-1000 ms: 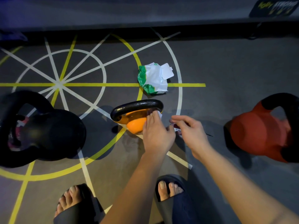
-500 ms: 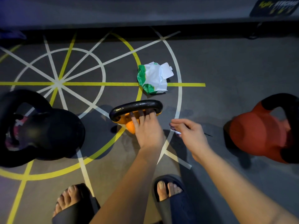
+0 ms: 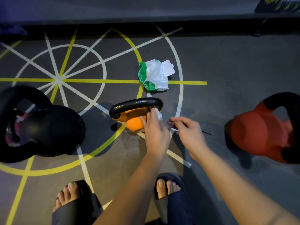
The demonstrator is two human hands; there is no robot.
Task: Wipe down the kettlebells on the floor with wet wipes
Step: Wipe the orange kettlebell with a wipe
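The orange kettlebell (image 3: pixel 134 123) stands in the middle of the frame, on a yellow line of the floor (image 3: pixel 227 70). The left hand (image 3: pixel 155 137) lies on it with nearly straight fingers and presses a white wipe (image 3: pixel 158 114) against the ball under the black handle (image 3: pixel 136 102), probably to clean that narrow place. The right hand (image 3: pixel 190 133) hovers just beside, fingertips pinched together; on what, I cannot tell. The pack of wipes (image 3: pixel 154 75) lies near, above the handle, easy to reach. The black kettlebell (image 3: pixel 48 127) at left and the red kettlebell (image 3: pixel 259 133) at right stand well apart, leaving free floor on both sides.
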